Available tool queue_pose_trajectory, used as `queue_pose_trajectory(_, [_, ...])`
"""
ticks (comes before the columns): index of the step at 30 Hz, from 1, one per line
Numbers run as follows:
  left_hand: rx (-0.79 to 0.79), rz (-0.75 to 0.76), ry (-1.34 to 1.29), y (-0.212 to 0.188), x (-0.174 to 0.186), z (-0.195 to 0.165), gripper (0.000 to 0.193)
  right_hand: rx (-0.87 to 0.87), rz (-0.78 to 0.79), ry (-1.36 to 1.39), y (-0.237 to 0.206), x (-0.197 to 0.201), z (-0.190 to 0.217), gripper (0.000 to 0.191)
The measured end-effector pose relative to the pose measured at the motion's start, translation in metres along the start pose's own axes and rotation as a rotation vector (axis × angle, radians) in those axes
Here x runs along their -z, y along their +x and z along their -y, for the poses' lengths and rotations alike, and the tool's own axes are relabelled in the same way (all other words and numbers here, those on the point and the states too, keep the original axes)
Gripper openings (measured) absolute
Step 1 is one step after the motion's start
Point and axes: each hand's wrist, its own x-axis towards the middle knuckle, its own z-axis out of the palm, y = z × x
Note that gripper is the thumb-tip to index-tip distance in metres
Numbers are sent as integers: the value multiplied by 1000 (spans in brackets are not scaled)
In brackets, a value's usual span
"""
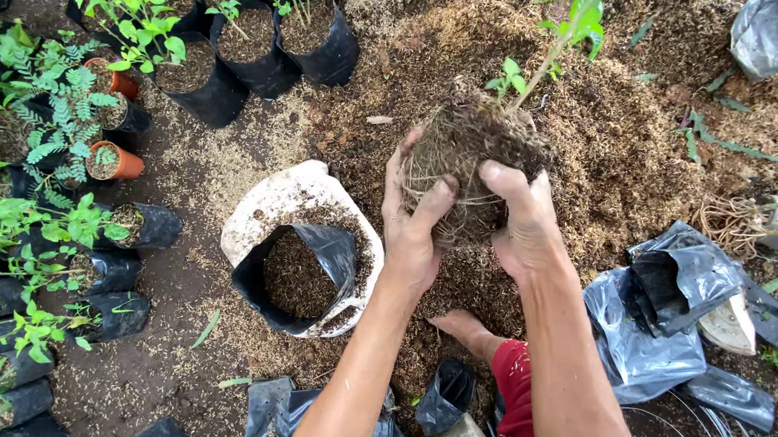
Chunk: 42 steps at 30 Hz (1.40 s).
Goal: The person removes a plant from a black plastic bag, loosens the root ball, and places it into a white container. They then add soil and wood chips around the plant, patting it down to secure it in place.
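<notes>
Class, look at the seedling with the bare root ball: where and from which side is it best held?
Probably cup the root ball from both sides and beneath, as the left hand and right hand do. The stem is thin and leans away, so it is likely a poor hold.

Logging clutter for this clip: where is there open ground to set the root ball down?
Bare dirt lies between the white container and the seedling bags on the left. Crowded: under both hands, and the empty plastic bags.
</notes>
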Motion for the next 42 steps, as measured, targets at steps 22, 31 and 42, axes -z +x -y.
queue_pose_trajectory(22, [-70,-27,387,0,4,1,102,68,-11,15,11,3,-8,67])
queue_pose_trajectory(31, [78,-37,199,9,2,-11,105,40,-74,56,10,4,-13,54])
queue_pose_trajectory(42, [-127,-23,434,4,4,-8,83,95,-32,41,15,-4,-14,64])
